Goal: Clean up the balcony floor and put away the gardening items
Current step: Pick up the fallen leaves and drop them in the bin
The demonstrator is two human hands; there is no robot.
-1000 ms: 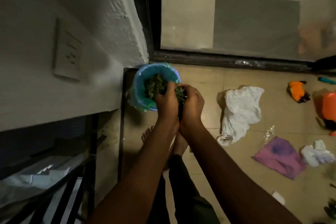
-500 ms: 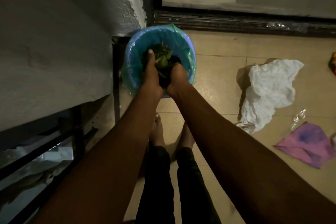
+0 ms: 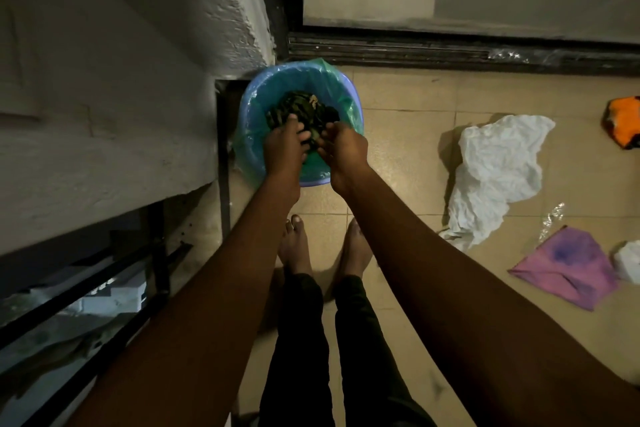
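A blue bin (image 3: 250, 135) with a green liner stands on the tiled floor in the corner by the wall. Dark green leaves (image 3: 301, 106) lie heaped inside it. My left hand (image 3: 282, 147) and my right hand (image 3: 344, 146) hover side by side just over the bin's near half. A small gap separates them. Their fingers are loosely spread and point down at the leaves. A few dark leaves show in the gap between the fingertips, and I cannot tell whether they are touched.
A crumpled white cloth (image 3: 495, 177), a clear plastic scrap (image 3: 552, 218), a purple cloth (image 3: 568, 270), a white item (image 3: 628, 260) and an orange object (image 3: 623, 121) lie on the floor to the right. The door track (image 3: 450, 52) runs behind, and a black railing (image 3: 104, 288) stands at the left.
My hands, pressed together around a clump of leaves above the bin, have lowered over it and parted. The leaves now lie in the bin. The camera tilted down.
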